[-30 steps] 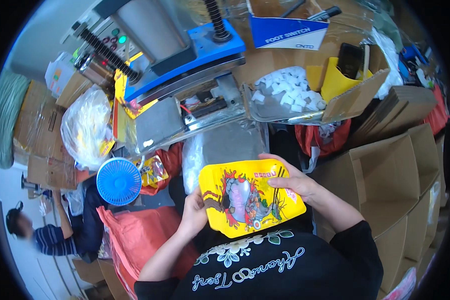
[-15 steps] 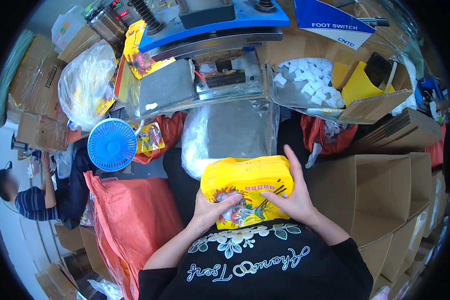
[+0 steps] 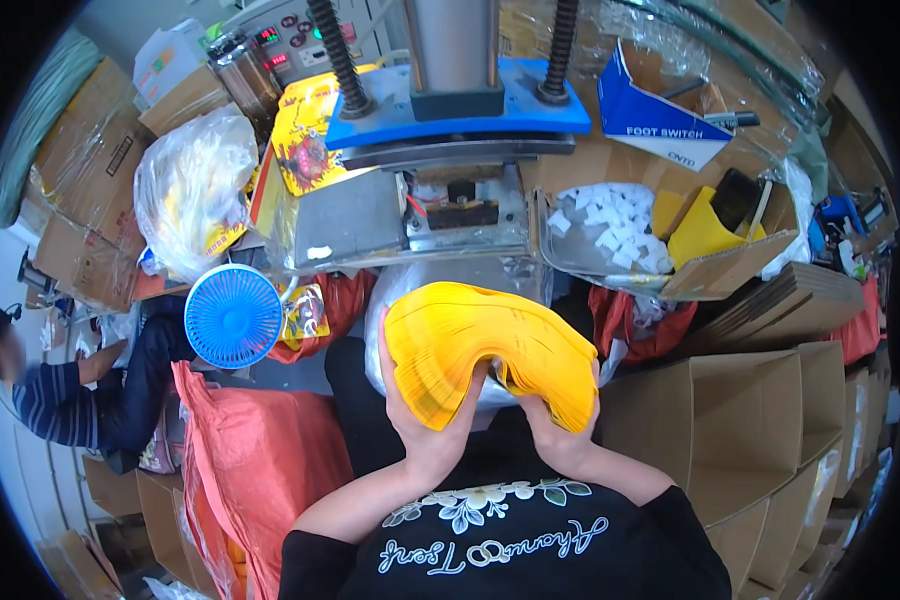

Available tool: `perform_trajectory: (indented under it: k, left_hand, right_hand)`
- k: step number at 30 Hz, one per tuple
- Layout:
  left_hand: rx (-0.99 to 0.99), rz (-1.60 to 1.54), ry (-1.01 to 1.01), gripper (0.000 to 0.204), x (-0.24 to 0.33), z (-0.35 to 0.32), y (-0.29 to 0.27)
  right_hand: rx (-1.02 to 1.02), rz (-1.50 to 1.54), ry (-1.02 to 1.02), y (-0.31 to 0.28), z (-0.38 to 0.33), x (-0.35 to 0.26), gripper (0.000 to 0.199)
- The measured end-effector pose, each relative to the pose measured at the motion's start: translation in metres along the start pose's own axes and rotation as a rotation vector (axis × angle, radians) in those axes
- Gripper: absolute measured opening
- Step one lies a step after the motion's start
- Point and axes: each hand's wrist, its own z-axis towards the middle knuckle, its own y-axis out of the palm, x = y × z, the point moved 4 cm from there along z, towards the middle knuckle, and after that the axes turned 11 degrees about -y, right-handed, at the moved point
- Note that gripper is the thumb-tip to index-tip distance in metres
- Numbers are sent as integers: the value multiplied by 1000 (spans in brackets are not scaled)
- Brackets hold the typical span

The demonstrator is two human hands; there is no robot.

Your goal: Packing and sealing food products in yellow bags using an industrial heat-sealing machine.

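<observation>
A thick stack of yellow printed packaging bags (image 3: pixel 490 315) is held up in front of my chest, bent into an arch so its many edges fan out. My left hand (image 3: pixel 427 437) wraps round the left end, thumb underneath near the bend. Closed on the other end is my right hand (image 3: pixel 560 437), its thumb on the near side and its fingers mostly hidden behind the bags. Behind the stack, a plastic-covered grey surface (image 3: pixel 450 274) shows in part.
Ahead stands a press with a blue plate (image 3: pixel 560 100) above a metal bed (image 3: pixel 470 230). A tray of white pieces (image 3: pixel 610 225) is at its right, a blue fan (image 3: pixel 233 316) at left. A red sack (image 3: pixel 270 450) and cardboard boxes (image 3: pixel 740 400) flank me. Another person (image 3: pixel 55 400) sits far left.
The stack went from lying flat with its printed face up to being bent downward at both ends. My hands moved to its ends. The view has tilted up, showing more of the press.
</observation>
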Motion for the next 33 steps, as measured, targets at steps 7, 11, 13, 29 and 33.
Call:
perform_trajectory:
  k: [7,11,13,29,33]
  left_hand:
    - [73,167,199,97,20,1,0]
    - [-56,-133,-90,94,-2,43,-51]
    - [2,41,-27,87,-16,58,-79]
    - [492,323,65,59,-42,274,-173]
    - [487,346,-32,60,-48,320,-163]
  right_hand:
    - [428,116,-1,31,29,32,50]
    - [394,401,304,60,27,38,52]
    - [333,467,380,81,40,39,47]
    - [251,104,26,222,189,146,60]
    - [183,-9,-33,214,171,130,80]
